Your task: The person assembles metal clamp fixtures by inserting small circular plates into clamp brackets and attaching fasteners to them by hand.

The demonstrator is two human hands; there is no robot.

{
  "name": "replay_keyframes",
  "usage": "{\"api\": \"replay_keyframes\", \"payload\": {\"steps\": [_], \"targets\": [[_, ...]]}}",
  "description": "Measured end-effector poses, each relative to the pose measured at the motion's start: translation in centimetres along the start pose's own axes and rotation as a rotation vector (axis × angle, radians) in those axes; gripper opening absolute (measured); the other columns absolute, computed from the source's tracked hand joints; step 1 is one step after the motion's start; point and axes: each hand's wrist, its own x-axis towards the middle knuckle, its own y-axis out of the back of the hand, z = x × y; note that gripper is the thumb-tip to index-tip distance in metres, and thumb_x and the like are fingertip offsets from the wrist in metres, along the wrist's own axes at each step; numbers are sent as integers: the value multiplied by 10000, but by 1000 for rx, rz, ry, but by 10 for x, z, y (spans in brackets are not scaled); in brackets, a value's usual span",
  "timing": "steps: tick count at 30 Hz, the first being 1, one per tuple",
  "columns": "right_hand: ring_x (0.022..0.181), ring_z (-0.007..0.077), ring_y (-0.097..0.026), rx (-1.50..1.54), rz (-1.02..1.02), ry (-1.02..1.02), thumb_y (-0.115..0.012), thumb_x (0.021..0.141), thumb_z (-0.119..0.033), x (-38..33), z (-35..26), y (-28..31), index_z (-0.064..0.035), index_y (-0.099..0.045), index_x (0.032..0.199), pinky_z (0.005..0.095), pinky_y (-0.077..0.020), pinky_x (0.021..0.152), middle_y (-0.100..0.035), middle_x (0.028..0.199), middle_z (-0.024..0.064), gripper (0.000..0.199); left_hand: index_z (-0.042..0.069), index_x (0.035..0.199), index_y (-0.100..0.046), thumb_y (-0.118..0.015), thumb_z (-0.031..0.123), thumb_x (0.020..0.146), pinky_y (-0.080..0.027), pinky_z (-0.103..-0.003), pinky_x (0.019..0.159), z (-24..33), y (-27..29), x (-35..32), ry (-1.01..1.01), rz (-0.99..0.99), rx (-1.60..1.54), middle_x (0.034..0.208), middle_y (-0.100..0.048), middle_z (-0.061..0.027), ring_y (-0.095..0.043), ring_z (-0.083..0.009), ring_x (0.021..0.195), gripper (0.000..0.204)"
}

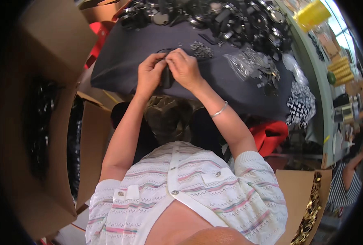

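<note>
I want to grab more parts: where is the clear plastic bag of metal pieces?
In the head view, the clear plastic bag lies on the dark cloth, to the right of the right hand, below the heap of black straps.

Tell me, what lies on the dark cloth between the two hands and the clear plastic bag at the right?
In the head view, a small heap of metal parts lies between the hands and the clear plastic bag; otherwise bare dark cloth.

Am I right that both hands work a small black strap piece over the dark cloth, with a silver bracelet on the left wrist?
Not quite: the head view shows the silver bracelet on the right wrist. The rest holds: the left hand and right hand pinch a small black strap piece over the dark cloth.
</note>
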Motion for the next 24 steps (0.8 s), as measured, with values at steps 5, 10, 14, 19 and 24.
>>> {"api": "replay_keyframes", "payload": {"steps": [5,10,14,19,24], "targets": [[639,268,-598,-74,-4,-109,-636,745,10,-5,-7,20,-28,-549,804,330,-474,534,-572,754,92,111,21,958,-612,-534,68,850,-334,-195,376,-2,-6,3,49,19,-17,661,-557,15,-410,-35,427,142],[669,339,-585,-292,-86,-342,-602,783,-73,-27,-2,90,-77,-582,811,418,-467,570,-577,756,120,35,42,978,-606,-510,68,863,-330,-190,365,-1,-5,2,90,18,42,660,-570,2,-418,-34,423,152],[723,355,-589,-526,-199,-452,-564,794,-84,-48,26,160,-87,-599,816,425,-463,611,-592,791,132,42,60,1011,-603,-487,73,877,-333,-181,356,-2,-4,3,78,18,104,679,-608,-25,-439,-38,422,178],[721,339,-595,-634,-381,-363,-530,774,-55,-61,49,193,-91,-602,823,418,-468,615,-592,815,125,94,67,1022,-604,-486,79,875,-333,-181,361,-2,-5,5,60,-2,94,682,-607,-21,-442,-37,429,190],[708,322,-603,-642,-519,-240,-509,773,-48,-63,59,194,-94,-593,832,397,-483,597,-573,827,117,112,73,1027,-605,-493,98,875,-326,-182,364,-3,-5,6,68,-5,109,687,-611,-17,-445,-33,436,191]]}}
